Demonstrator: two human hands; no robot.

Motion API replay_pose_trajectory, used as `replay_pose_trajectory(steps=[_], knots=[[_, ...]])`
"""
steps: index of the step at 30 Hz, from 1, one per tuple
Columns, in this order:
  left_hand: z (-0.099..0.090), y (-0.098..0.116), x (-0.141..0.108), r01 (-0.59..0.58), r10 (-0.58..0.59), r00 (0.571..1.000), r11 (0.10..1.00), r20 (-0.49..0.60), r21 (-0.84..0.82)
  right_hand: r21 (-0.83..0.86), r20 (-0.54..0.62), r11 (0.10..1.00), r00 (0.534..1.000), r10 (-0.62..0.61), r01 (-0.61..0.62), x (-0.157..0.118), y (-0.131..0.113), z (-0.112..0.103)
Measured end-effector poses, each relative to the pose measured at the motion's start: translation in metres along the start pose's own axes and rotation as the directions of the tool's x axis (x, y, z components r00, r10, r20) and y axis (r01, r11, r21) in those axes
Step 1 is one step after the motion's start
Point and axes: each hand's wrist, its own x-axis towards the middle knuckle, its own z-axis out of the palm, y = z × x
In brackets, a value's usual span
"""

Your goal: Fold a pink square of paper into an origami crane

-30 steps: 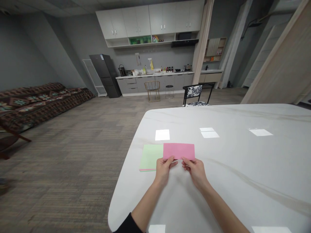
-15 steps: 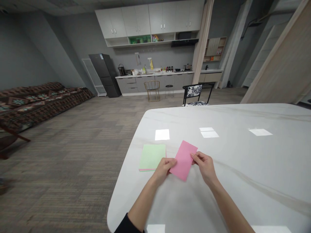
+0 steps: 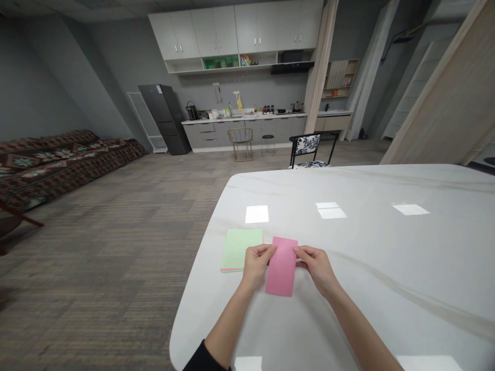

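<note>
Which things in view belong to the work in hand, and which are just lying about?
In the work:
pink paper, held by left hand and right hand
green-topped paper stack beside the left hand, probably
table, as work surface

Just about:
black chair
gold chair
stool
fridge

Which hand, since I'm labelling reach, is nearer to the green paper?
Left. The left hand is beside the green paper, hiding its near right corner; the right hand is farther off, across the pink paper.
</note>
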Motion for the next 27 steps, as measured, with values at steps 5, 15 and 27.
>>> replay_pose_trajectory(steps=[5, 15, 27], knots=[[0.002, 0.000, 0.001, 0.032, -0.032, 0.999, 0.999, -0.003, -0.011, 0.018, -0.073, 1.000, 0.997, 0.015, -0.014, 0.000, 0.003, 0.000], [0.003, -0.001, -0.001, 0.032, -0.032, 0.999, 0.999, 0.022, -0.010, 0.006, -0.181, 1.000, 0.983, -0.014, 0.015, 0.002, 0.005, 0.004], [0.006, 0.020, 0.008, -0.093, 0.062, 0.987, 0.972, 0.149, 0.214, -0.217, -0.044, 0.974, 0.996, -0.076, 0.064, -0.003, -0.002, 0.005]])
